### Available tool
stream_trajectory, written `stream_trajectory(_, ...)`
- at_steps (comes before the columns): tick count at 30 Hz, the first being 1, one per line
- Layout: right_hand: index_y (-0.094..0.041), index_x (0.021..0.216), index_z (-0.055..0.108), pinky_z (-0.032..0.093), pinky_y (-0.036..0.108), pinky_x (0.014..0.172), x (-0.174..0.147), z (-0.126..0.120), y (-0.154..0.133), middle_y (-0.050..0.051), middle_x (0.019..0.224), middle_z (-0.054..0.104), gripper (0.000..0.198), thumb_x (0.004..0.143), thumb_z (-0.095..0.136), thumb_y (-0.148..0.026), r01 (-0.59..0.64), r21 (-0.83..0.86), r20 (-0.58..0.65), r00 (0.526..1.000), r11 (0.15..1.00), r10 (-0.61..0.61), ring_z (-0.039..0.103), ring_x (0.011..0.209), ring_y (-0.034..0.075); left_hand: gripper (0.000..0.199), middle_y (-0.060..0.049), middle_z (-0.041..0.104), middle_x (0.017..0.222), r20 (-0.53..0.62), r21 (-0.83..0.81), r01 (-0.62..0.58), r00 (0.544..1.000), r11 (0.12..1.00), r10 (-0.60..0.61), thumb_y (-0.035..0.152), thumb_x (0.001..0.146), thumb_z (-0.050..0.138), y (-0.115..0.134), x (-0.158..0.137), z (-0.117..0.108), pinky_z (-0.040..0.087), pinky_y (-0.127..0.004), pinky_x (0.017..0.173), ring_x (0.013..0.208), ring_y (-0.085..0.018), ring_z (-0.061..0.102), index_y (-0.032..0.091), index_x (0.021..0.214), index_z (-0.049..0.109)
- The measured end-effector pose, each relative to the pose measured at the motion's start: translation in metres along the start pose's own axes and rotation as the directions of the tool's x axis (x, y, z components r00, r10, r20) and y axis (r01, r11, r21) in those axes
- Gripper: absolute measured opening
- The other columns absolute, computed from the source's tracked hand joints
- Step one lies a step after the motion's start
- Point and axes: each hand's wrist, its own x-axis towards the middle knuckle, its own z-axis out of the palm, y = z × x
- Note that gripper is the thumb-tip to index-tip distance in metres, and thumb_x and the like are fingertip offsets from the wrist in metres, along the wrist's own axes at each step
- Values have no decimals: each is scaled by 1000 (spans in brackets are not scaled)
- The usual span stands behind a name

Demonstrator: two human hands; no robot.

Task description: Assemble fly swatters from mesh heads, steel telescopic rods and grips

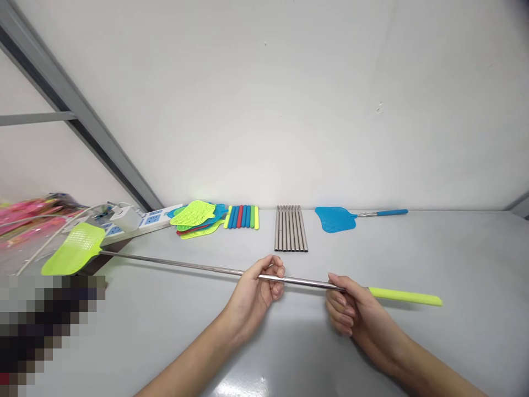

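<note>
A telescopic fly swatter (309, 282) with a yellow-green head and handle is stretched out long above the table, its head to the left and its handle to the right. My left hand (258, 295) is closed on the metal rod near its middle. Farther right, my right hand (357, 311) grips the rod just short of the yellow-green handle. Behind my hands, several loose metal tubes (291, 229) lie side by side. A blue fly swatter (335, 219) with a short rod and blue handle lies at the back right.
Loose swatter heads (194, 214) are piled at the back left, beside a row of coloured handles (243, 217). A white power strip (157, 219) with a plugged-in adapter (126, 218) and pink plastic-wrapped items (31, 220) sit farther left. A white wall (289, 110) rises behind the grey table (173, 309).
</note>
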Motion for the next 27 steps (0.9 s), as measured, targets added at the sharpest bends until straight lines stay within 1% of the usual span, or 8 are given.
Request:
stream_trajectory(4,-18,49,32,19,22,41,1,-1,0,-8,45,18,39,80,45,-39,-7,1,8,1000,1000,7,16,40,7,17,2,44,65,-7,25,-18,1000,1000,18,31,81,43,2,0,1,33,-21,52,49,-6,38,16,76,51)
stream_trajectory(10,-18,49,32,19,22,41,1,-4,1,-8,44,18,40,80,45,-40,-35,1,40,999,999,35,17,40,7,19,1,45,63,-46,52,-34,998,998,37,31,80,44,4,-2,5,32,-19,50,49,-6,38,15,74,52)
stream_trajectory(17,-18,49,33,19,22,41,1,-4,0,-7,45,19,40,79,45,-42,-52,-18,49,997,998,53,17,40,7,21,1,47,62,-48,88,-102,993,991,107,32,79,45,4,-3,5,32,-19,51,52,-6,39,15,73,53)
stream_trajectory(24,-18,50,34,19,22,41,3,-7,2,-7,45,20,40,79,45,-42,-60,-18,80,995,998,62,18,40,7,22,0,48,62,-80,150,-149,984,977,162,32,80,44,3,-4,6,31,-20,52,53,-7,39,14,71,53)
stream_trajectory(27,-18,49,32,19,22,41,3,-6,2,-8,44,20,41,79,46,-42,-58,-42,61,996,997,61,18,40,7,23,0,47,61,-99,168,-159,979,973,178,32,80,42,2,-4,7,31,-20,51,52,-7,38,14,71,53)
